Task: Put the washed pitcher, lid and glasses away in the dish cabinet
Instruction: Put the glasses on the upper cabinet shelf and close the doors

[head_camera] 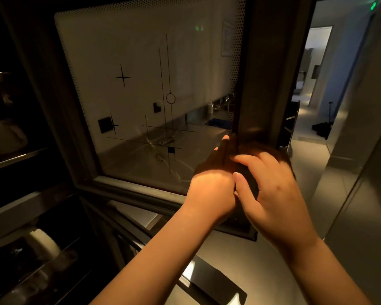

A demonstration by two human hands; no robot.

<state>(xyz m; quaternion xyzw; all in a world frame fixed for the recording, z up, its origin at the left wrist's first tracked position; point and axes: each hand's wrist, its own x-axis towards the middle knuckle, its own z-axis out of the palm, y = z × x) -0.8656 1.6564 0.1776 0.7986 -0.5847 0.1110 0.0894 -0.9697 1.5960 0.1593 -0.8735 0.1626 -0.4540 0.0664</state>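
We look down at our two bare arms reaching up from six o'clock toward an open cabinet door (150,95) that fills the centre and upper left of the view. The door has a dark frame and a glass pane printed with thin black lines, circles and star shapes, and a steel table (209,133) and a white wall show in the pane. Our left hand (211,186) sits just below centre, its fingers stretched upward along the door's inner edge near the lower right corner of the glass, its grip narrow around that edge. Our right hand (273,194), at about four o'clock from centre and touching the left, curls over something dark; we cannot tell what it is, nor how tight that grip is. At nine o'clock, dim cabinet shelves (13,159) hold pale, blurred dishes, and a white rounded vessel (45,241) rests on a lower shelf at eight o'clock. We cannot pick out the pitcher, lid or glasses in the gloom. A lit hallway (312,84) opens at two o'clock.
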